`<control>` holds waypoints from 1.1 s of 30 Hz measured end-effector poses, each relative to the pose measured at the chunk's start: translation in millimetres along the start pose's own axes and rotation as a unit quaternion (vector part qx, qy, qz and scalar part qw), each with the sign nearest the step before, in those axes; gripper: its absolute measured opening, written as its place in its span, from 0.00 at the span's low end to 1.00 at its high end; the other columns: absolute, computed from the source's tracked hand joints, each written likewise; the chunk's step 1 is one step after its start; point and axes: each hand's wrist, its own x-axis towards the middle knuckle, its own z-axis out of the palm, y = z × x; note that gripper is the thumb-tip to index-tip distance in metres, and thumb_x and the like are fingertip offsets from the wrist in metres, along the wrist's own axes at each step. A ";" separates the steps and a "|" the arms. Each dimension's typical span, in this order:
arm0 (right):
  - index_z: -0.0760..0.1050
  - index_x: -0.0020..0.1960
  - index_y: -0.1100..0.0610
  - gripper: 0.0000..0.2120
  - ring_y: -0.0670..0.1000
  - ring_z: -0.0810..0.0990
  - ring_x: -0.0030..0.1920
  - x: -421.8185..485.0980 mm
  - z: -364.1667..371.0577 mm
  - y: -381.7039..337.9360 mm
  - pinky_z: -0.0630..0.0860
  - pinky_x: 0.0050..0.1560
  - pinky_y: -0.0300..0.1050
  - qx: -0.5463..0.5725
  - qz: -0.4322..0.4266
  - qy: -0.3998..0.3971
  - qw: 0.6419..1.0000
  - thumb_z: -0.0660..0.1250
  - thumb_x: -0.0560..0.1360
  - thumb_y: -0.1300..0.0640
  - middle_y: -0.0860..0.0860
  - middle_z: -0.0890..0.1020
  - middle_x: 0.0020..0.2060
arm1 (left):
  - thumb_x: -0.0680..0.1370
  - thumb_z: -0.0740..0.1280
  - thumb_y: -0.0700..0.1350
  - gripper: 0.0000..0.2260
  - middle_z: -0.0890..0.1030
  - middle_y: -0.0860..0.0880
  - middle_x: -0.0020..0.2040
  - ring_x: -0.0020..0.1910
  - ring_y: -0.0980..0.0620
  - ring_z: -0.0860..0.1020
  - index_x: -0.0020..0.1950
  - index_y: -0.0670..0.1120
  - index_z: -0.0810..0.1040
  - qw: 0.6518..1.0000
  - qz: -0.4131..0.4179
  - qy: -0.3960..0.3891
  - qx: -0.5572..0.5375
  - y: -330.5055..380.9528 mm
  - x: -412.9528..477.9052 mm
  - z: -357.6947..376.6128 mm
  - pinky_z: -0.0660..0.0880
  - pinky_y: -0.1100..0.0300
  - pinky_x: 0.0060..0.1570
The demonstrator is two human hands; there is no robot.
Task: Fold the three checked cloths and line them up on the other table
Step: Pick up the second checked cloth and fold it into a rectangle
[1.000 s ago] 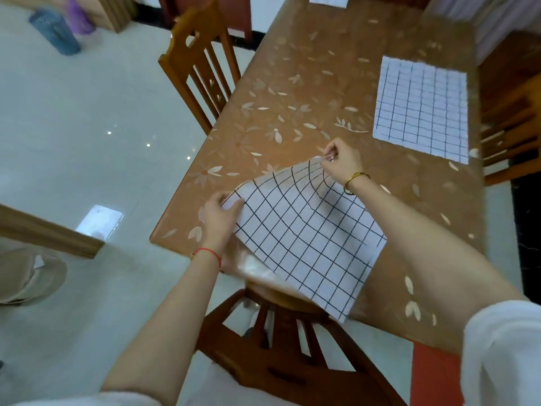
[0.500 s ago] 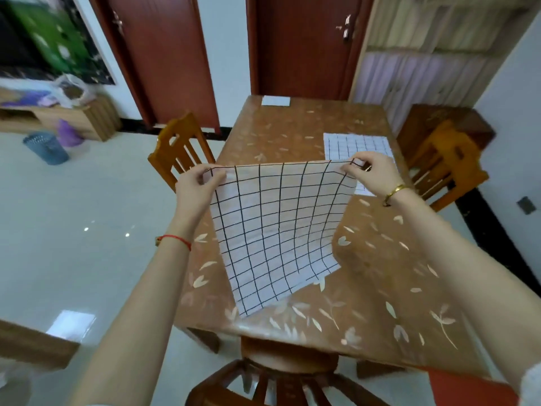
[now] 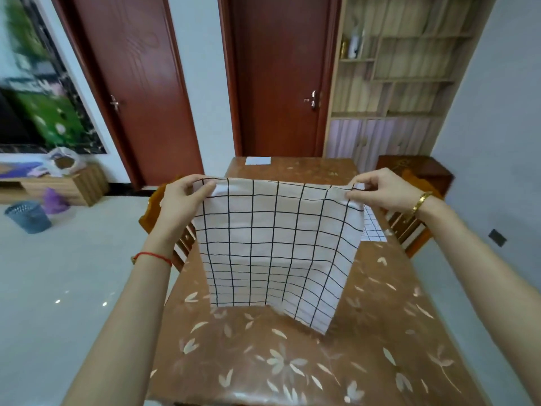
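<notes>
A white cloth with a black check (image 3: 275, 247) hangs in the air over the brown table (image 3: 292, 361). My left hand (image 3: 183, 200) pinches its top left corner and my right hand (image 3: 380, 190) pinches its top right corner. The lower edge droops down to about the tabletop. A second checked cloth (image 3: 371, 227) lies flat on the table behind it, mostly hidden. A small folded pale cloth (image 3: 257, 160) lies at the table's far end.
Wooden chairs stand at the table's left (image 3: 152, 212) and right (image 3: 409, 227). Two red doors (image 3: 281, 77) and a shelf unit (image 3: 404, 83) are behind. A blue bin (image 3: 27, 216) stands on the floor at left.
Both hands have lifted the checked cloth off the table's near edge and raised it upright in the air. The view has tilted up to take in the room.
</notes>
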 end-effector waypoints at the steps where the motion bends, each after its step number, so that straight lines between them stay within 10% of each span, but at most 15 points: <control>1: 0.82 0.43 0.53 0.09 0.44 0.67 0.25 -0.4 -1.0 0.9 0.64 0.26 0.34 -0.001 0.005 -0.018 1.000 0.70 0.74 0.47 0.58 0.81 0.30 | 0.76 0.71 0.51 0.08 0.85 0.54 0.45 0.50 0.56 0.81 0.51 0.50 0.85 1.000 -0.009 -0.007 -0.007 -0.9 -0.4 0.1 0.76 0.60 0.52; 12: 0.74 0.42 0.71 0.25 0.44 0.66 0.24 -1.9 -2.0 22.4 0.64 0.27 0.34 0.013 0.052 -0.060 0.997 0.72 0.73 0.47 0.49 0.77 0.24 | 0.77 0.72 0.48 0.06 0.86 0.47 0.46 0.48 0.51 0.83 0.49 0.47 0.85 0.997 -0.042 -0.052 -0.028 -7.3 -1.0 17.3 0.79 0.56 0.52; 27: 0.79 0.38 0.57 0.12 0.46 0.69 0.30 23.6 2.5 57.1 0.65 0.32 0.34 -0.076 0.116 -0.036 0.990 0.70 0.75 0.51 0.45 0.73 0.28 | 0.77 0.71 0.46 0.06 0.78 0.56 0.34 0.32 0.60 0.73 0.49 0.45 0.84 0.993 -0.047 -0.078 0.074 -34.3 17.0 49.2 0.67 0.71 0.35; 33: 0.80 0.43 0.66 0.17 0.56 0.77 0.40 34.3 36.5 83.9 0.72 0.42 0.47 -0.111 0.141 -0.001 0.984 0.68 0.76 0.50 0.62 0.82 0.45 | 0.76 0.72 0.46 0.08 0.82 0.51 0.46 0.47 0.56 0.77 0.52 0.44 0.85 0.991 -0.093 -0.045 0.082 -70.3 19.1 74.2 0.71 0.62 0.48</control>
